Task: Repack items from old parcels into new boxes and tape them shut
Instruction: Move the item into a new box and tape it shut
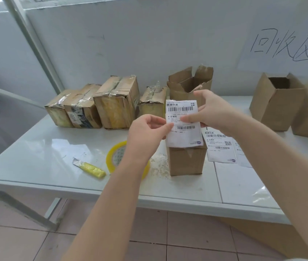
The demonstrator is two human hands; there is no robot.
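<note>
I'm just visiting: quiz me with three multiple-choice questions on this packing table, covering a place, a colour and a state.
1. Where does the tape roll lie? A) on the floor B) on the table, left of the small box C) inside a box
2. What colour is the knife? A) red B) blue C) yellow
3. The torn-flapped box behind the label is: A) open B) taped shut C) flattened
Answers: B, it rests on the table; C, its handle is yellow; A, its flaps stand up.
</note>
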